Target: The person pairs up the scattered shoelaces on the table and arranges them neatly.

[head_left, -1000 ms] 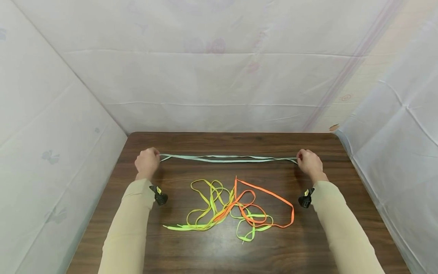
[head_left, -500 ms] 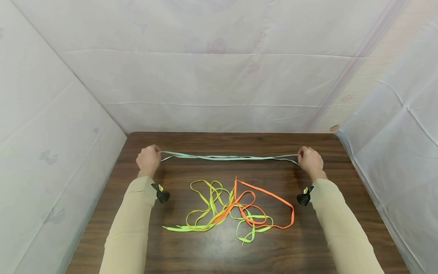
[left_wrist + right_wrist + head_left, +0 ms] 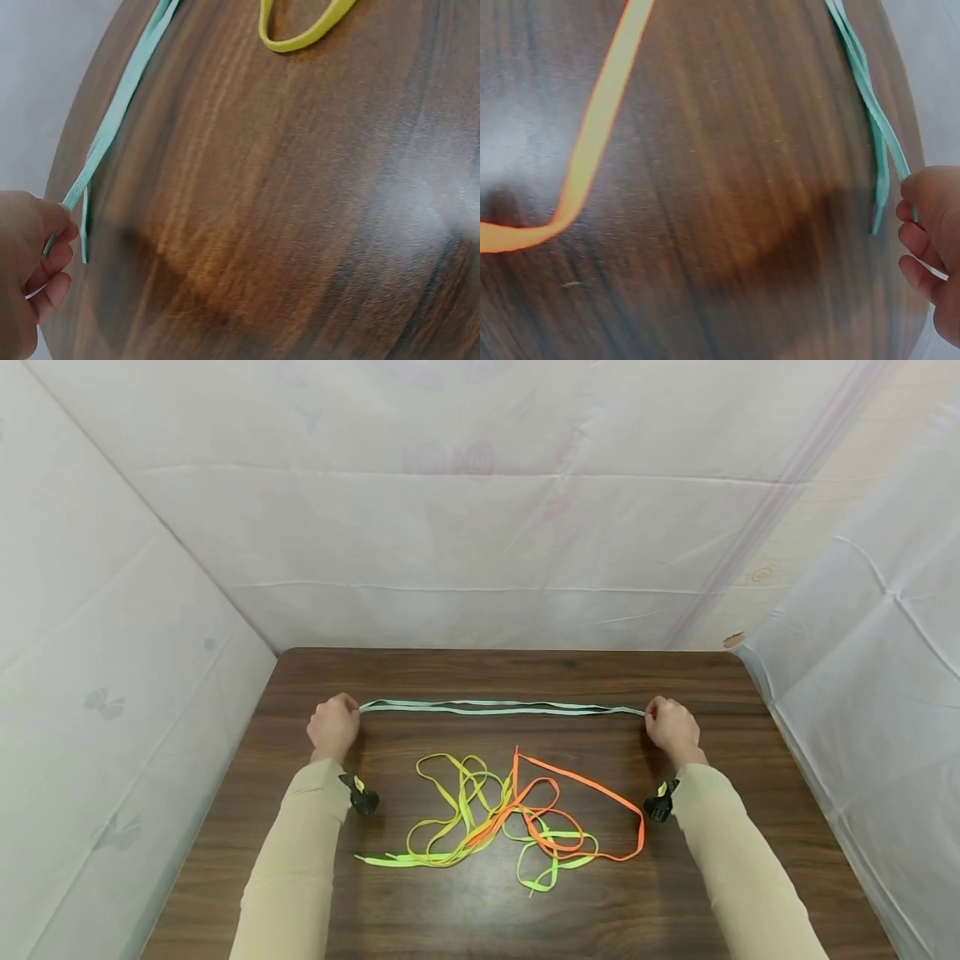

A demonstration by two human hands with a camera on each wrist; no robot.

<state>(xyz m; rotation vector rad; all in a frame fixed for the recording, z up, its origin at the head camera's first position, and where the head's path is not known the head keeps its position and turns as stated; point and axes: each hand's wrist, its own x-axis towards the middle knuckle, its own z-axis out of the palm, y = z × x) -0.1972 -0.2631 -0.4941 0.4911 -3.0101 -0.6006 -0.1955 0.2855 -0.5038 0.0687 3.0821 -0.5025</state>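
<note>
A mint-green shoelace (image 3: 495,712) runs in nearly parallel strands across the far part of the table. At its left end my left hand (image 3: 334,725) pinches it between thumb and forefinger; in the left wrist view a short loose piece of the lace (image 3: 85,225) hangs beside the fingers. My right hand (image 3: 671,725) pinches the other end. The right wrist view shows a loose tip of the green lace (image 3: 878,202) lying beside that hand. Nearer to me, a yellow shoelace (image 3: 450,793), an orange shoelace (image 3: 592,783) and a lime-yellow shoelace (image 3: 408,860) lie tangled together.
The dark wood table (image 3: 480,927) has its far edge just beyond the green lace. Pale cloth (image 3: 480,552) hangs behind it and along both sides. The tangled laces lie mid-table, between my forearms.
Both hands have come slightly inward and nearer to me over the last half second, still pinching the green lace. Its strands now lie more apart in the middle. The tangled laces have not moved.
</note>
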